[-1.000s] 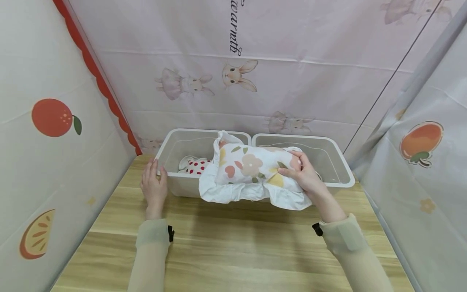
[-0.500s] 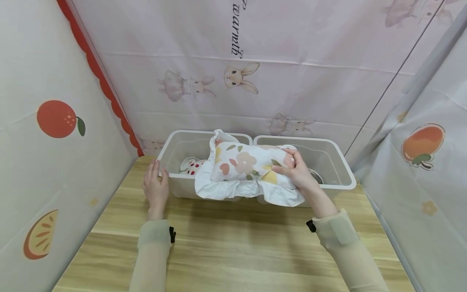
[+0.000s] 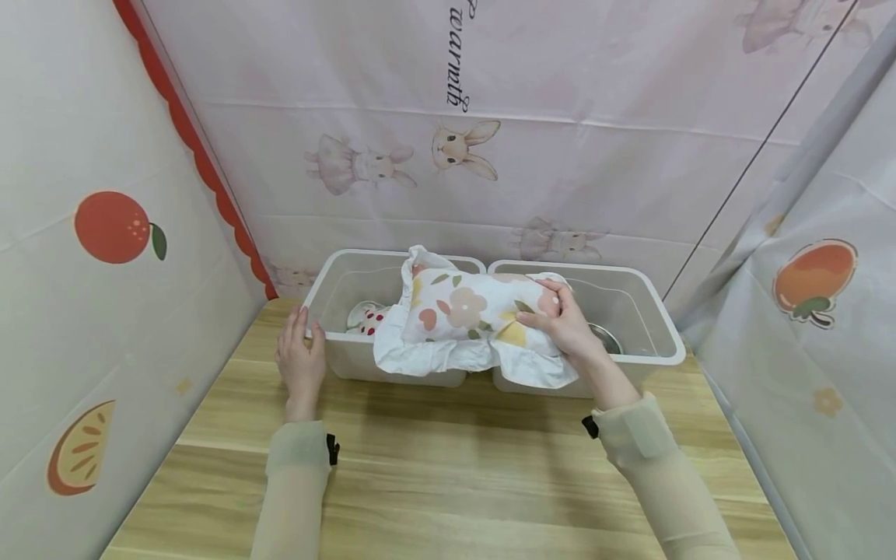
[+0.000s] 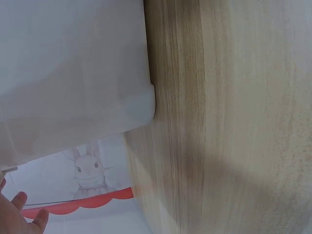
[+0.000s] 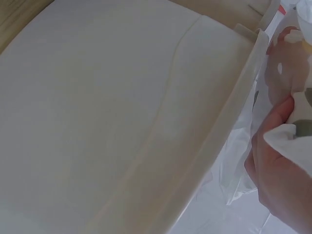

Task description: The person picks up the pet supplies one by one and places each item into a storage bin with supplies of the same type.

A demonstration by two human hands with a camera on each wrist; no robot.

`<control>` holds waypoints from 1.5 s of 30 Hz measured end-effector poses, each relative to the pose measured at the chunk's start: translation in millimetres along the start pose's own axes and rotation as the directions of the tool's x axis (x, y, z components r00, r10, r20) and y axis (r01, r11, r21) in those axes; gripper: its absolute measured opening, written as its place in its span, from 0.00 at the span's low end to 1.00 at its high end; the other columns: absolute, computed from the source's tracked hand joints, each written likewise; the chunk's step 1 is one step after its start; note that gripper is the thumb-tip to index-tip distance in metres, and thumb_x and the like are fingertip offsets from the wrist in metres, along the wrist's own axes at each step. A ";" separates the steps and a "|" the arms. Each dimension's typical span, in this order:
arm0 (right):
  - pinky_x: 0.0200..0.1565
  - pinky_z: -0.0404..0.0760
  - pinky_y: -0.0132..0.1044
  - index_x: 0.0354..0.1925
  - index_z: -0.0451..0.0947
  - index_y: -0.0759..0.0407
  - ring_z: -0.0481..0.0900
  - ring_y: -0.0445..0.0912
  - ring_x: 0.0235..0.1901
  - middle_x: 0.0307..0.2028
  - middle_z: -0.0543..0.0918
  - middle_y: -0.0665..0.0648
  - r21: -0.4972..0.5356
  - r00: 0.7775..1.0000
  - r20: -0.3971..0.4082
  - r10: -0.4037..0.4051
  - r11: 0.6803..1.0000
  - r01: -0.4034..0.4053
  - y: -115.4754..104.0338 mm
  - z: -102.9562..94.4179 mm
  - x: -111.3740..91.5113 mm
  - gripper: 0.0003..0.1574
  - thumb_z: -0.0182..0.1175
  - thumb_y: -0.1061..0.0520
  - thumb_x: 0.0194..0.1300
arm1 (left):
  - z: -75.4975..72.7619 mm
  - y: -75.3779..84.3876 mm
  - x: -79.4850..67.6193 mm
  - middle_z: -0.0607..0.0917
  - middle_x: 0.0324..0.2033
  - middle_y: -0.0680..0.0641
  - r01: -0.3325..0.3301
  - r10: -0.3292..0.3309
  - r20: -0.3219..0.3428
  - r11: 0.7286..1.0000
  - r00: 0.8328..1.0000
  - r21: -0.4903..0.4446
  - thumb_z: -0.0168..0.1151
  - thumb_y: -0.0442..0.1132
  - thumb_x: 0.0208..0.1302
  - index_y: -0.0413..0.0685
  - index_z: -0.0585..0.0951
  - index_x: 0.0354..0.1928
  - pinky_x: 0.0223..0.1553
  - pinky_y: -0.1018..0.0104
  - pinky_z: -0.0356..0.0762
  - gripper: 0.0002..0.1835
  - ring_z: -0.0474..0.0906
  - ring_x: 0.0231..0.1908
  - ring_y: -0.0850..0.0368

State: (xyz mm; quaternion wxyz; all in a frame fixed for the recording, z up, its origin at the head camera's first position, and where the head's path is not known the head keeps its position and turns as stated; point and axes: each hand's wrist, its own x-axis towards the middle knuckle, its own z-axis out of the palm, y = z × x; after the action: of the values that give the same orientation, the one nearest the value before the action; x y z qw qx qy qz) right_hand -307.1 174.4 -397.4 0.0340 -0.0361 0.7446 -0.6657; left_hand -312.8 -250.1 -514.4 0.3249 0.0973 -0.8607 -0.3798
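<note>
A small floral pillow (image 3: 465,307) with a white ruffled edge is held over the two light grey bins, spanning their inner rims. My right hand (image 3: 560,323) grips its right end, thumb on top; in the right wrist view, the same hand (image 5: 282,165) pinches the cloth beyond a bin wall. Against the front left corner of the left bin (image 3: 392,356) rests my left hand (image 3: 301,358), its fingers fairly straight along the outside. Fingertips (image 4: 19,200) show below the bin's rim in the left wrist view. The pillow hides much of both bins' insides.
A white cloth item with red dots (image 3: 367,319) lies in the left bin. Inside the right bin (image 3: 644,311) is a round metal object (image 3: 606,338), partly hidden. Both bins stand on a wooden table (image 3: 455,474), with printed curtains (image 3: 595,171) behind and beside them.
My right hand has moved the pillow slightly left, uncovering more of the round metal object and covering more of the red-dotted cloth item. My left hand stays at the bin corner.
</note>
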 end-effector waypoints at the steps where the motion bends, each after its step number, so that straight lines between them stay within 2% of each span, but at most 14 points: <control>1: 0.70 0.51 0.48 0.69 0.56 0.56 0.49 0.52 0.71 0.73 0.49 0.60 0.001 1.000 0.001 0.001 1.000 -0.001 0.0 0.4 0.8 0.47 0.69 0.62 0.58 | -0.2 -0.1 0.1 0.67 0.70 0.43 0.001 -0.001 0.002 1.000 1.000 0.001 0.47 0.48 0.73 0.45 0.69 0.69 0.61 0.35 0.57 0.27 0.60 0.69 0.40; 12: 0.69 0.52 0.47 0.70 0.56 0.55 0.50 0.51 0.71 0.74 0.49 0.59 0.011 1.000 -0.006 0.007 1.000 -0.007 -0.4 8.8 11.6 0.47 0.69 0.63 0.58 | -1.3 1.4 -0.4 0.65 0.71 0.45 0.015 -0.015 0.022 1.000 1.000 -0.003 0.47 0.49 0.73 0.45 0.68 0.70 0.63 0.36 0.55 0.27 0.58 0.70 0.41; 21: 0.66 0.59 0.45 0.70 0.57 0.55 0.59 0.52 0.66 0.70 0.57 0.60 0.013 1.000 -0.013 0.024 1.000 -0.023 -3.8 17.2 21.2 0.47 0.70 0.62 0.57 | -0.2 0.2 0.4 0.66 0.70 0.43 0.017 -0.017 0.018 1.000 1.000 -0.008 0.47 0.49 0.73 0.44 0.68 0.69 0.62 0.35 0.55 0.27 0.59 0.69 0.40; 27: 0.67 0.57 0.45 0.68 0.58 0.53 0.57 0.51 0.67 0.71 0.56 0.58 0.009 0.999 -0.010 0.032 0.999 -0.032 -3.8 20.7 26.7 0.46 0.71 0.60 0.57 | 0.2 -0.1 0.5 0.66 0.70 0.43 0.028 -0.027 0.014 0.999 1.000 -0.016 0.46 0.50 0.73 0.45 0.68 0.70 0.62 0.35 0.56 0.28 0.59 0.69 0.41; 33: 0.67 0.59 0.45 0.67 0.58 0.54 0.60 0.51 0.66 0.69 0.58 0.59 0.016 0.999 -0.011 0.044 0.999 -0.044 -1.9 25.4 29.5 0.46 0.71 0.61 0.57 | 0.3 0.6 -0.3 0.66 0.70 0.43 0.027 -0.027 0.017 1.000 1.000 -0.016 0.46 0.48 0.73 0.45 0.68 0.70 0.62 0.36 0.56 0.27 0.60 0.69 0.40; 40: 0.68 0.58 0.44 0.68 0.57 0.55 0.59 0.52 0.67 0.70 0.59 0.61 -0.004 0.999 -0.020 0.036 0.999 -0.037 -1.4 32.2 34.9 0.49 0.72 0.61 0.55 | 0.7 2.3 -0.9 0.67 0.70 0.44 0.025 -0.025 -0.006 1.000 1.000 -0.009 0.45 0.47 0.73 0.46 0.68 0.70 0.64 0.34 0.50 0.27 0.60 0.69 0.40; 45: 0.69 0.56 0.44 0.68 0.57 0.55 0.59 0.52 0.68 0.70 0.59 0.60 -0.019 0.998 -0.030 0.059 0.998 -0.060 2.7 34.7 40.0 0.49 0.72 0.59 0.55 | 1.8 5.1 -0.3 0.67 0.70 0.44 0.031 -0.031 -0.009 1.000 0.999 0.003 0.45 0.47 0.72 0.46 0.68 0.70 0.64 0.34 0.50 0.27 0.60 0.69 0.40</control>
State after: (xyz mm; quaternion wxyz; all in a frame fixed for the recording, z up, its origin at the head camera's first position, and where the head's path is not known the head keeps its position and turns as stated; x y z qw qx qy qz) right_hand -343.5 136.4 -404.0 0.0427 -0.0046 0.7524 -0.6573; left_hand -313.3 -245.3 -511.7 0.3225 0.1127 -0.8584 -0.3828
